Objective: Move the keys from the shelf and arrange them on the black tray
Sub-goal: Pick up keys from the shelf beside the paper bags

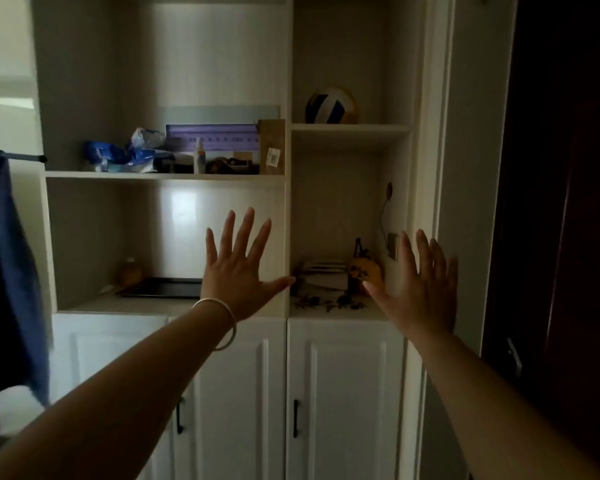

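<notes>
Both my arms are stretched out toward a white shelf unit. My left hand (238, 268) is raised with fingers spread, holding nothing, and wears a silver bangle at the wrist. My right hand (421, 289) is also spread and holds nothing. The black tray (161, 288) lies flat in the lower left compartment, just left of my left hand. Several small dark keys (329, 303) lie scattered along the front of the lower right compartment's shelf, between my two hands.
A stack of light boxes (326, 275) and an orange bag (366, 270) stand behind the keys. A ball (330, 105) sits on the upper right shelf. Bags and a bottle crowd the upper left shelf (163, 175). A blue towel (9, 271) hangs at left. Closed cabinet doors (343, 393) are below.
</notes>
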